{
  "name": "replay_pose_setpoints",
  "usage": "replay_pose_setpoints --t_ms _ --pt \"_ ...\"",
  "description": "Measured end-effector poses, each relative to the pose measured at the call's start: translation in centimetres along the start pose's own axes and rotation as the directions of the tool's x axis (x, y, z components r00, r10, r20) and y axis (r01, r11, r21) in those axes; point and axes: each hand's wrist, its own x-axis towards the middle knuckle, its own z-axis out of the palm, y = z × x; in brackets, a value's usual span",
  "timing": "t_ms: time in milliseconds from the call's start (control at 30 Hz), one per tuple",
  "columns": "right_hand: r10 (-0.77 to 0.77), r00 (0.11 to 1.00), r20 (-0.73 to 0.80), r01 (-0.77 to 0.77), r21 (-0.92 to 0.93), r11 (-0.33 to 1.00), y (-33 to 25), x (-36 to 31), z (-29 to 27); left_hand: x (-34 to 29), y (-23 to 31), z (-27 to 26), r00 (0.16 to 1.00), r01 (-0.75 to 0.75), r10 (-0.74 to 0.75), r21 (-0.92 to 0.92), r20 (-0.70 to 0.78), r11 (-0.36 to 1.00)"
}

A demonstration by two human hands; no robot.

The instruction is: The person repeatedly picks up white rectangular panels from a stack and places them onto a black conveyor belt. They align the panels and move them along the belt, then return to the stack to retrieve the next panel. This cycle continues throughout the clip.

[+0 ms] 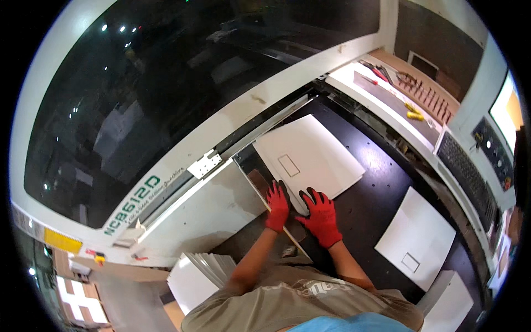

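A white rectangular panel (323, 152) with a small rectangle outlined on it lies flat on the black machine table (365, 213). My left hand (278, 207), in a red work glove with dark fingertips, is at the panel's near left corner, its fingers stretched out along the table's edge. My right hand (321, 217), gloved the same way, lies against the panel's near edge with its fingers spread, the tips on or beside the panel. Neither hand is wrapped round anything. A second white panel (417, 235), also with a small rectangle, lies further right on the table.
A large machine with a dark window (182, 72) fills the far left. Pliers (381, 72), a yellow-handled tool (414, 115) and drill bits sit on a shelf beyond the table. A keyboard (464, 174) is at right. Stacked white panels (196, 279) stand by my left arm.
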Motion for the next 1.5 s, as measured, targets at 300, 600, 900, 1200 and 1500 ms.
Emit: replay_pose_setpoints --t_ms 300,600,900,1200,1500 --pt "0.327 0.945 -0.016 -0.328 -0.023 0.945 7.4 -0.1 3.4 6.8 8.0 -2.2 0.988 0.143 -0.155 -0.277 -0.021 0.95" --pt "0.266 0.955 -0.131 -0.27 -0.015 0.963 14.9 9.7 5.4 18.1 10.5 0.1 0.981 0.078 -0.13 -0.323 -0.143 0.943" --pt "0.485 0.839 -0.248 -0.494 0.028 0.869 17.8 17.9 8.0 28.2 10.2 3.2 0.983 -0.02 -0.037 -0.302 -0.181 0.953" --pt "0.521 0.811 -0.266 -0.538 0.011 0.843 17.6 25.4 12.8 35.2 5.7 4.6 0.993 0.032 -0.068 -0.343 -0.093 0.939" --pt "0.592 0.737 -0.326 -0.595 0.102 0.798 18.4 27.0 12.6 35.7 7.8 4.1 0.996 -0.039 0.005 -0.397 -0.085 0.917"
